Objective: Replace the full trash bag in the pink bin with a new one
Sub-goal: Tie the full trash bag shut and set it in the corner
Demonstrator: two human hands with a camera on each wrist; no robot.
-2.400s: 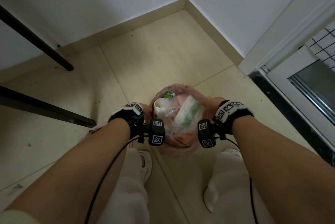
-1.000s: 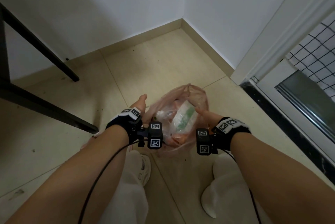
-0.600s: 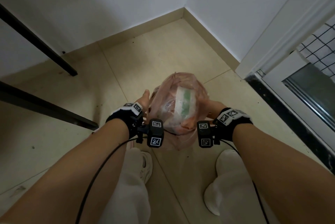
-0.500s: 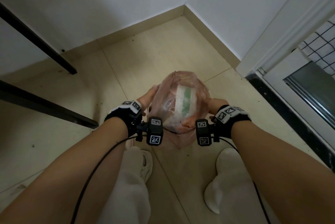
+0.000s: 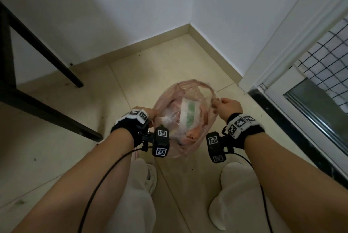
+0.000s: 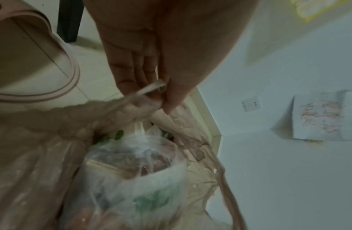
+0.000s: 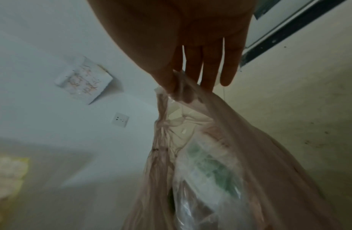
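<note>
Two edges of the full trash bag (image 5: pixel 181 117), held above the floor (image 5: pixel 160 74), are pinched by the left hand (image 6: pixel 151 87) and right hand (image 5: pixel 227 107). Tying is judged underway; crossing the edges is called for next.

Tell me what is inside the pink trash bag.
Through the open top of the pink trash bag shows a clear plastic bag and a white package with green print. Orange-pink scraps lie lower. Anything beneath is covered.

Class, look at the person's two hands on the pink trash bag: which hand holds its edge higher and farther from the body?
The right hand, pinching the trash bag rim; the left hand grips lower and nearer.
</note>
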